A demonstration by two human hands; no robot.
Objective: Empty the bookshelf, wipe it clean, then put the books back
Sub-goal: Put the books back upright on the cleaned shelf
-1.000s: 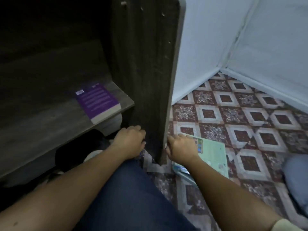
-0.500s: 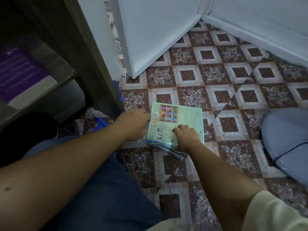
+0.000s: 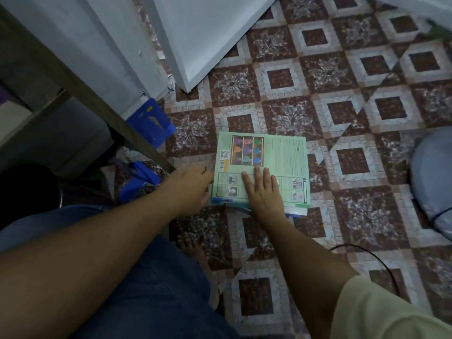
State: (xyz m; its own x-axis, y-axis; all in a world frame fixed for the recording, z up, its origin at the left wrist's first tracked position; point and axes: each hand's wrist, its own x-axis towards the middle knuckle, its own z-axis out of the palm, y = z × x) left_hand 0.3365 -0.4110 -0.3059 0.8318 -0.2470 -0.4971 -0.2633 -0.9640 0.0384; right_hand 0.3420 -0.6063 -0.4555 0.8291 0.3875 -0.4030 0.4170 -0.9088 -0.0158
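A green book [image 3: 274,160] lies face down on top of a small stack on the patterned floor, a blue cover showing under its near edge. My right hand [image 3: 263,192] rests flat on the green cover with straight fingers. My left hand [image 3: 189,187] touches the stack's left edge, its fingertips at the book's side; whether they hook under it is hidden. The dark wooden bookshelf [image 3: 80,81] stands at the left, with a corner of a purple book [image 3: 5,100] on its shelf at the frame's edge.
A blue plastic item [image 3: 150,121] sits by the shelf's foot, another blue piece [image 3: 139,177] beside my left wrist. White wall panels [image 3: 203,33] rise behind. A grey-blue cushion [image 3: 433,177] lies at the right. A black cable [image 3: 381,260] crosses the floor. My jeans-clad leg [image 3: 137,289] fills the bottom.
Both hands left the shelf's side panel and came down to the book stack. My right hand has flattened on the green cover. The view has tilted further down toward the floor.
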